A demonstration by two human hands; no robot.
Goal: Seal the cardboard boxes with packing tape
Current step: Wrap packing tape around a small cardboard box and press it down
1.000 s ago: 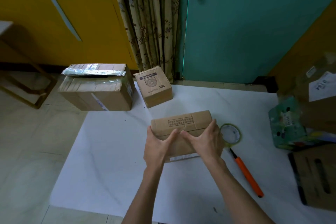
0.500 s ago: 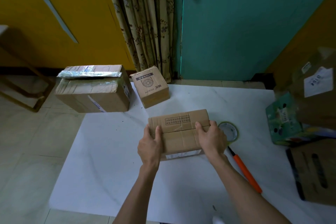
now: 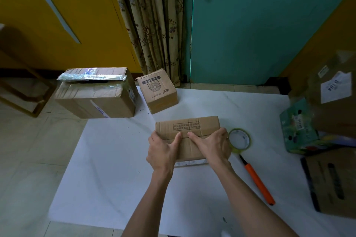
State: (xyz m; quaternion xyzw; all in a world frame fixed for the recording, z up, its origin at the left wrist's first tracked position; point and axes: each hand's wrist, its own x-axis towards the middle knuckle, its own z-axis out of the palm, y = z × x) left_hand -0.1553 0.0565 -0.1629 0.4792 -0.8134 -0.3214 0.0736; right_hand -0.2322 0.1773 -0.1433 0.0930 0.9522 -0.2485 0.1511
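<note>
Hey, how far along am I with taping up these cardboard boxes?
Done: the large box at far left looks taped, with shiny tape across its top. In hand: your left hand and right hand grip the middle box, thumbs holding its flaps shut at the seam, which shows no tape. Left: the tape roll lies beside it on the table, so that seam needs taping.

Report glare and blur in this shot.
Head view: glare whitens the tape on the large box. Head view: the stacked boxes at right are blurred. Head view: left hand, right hand and the cardboard box under them are sharp.
</note>
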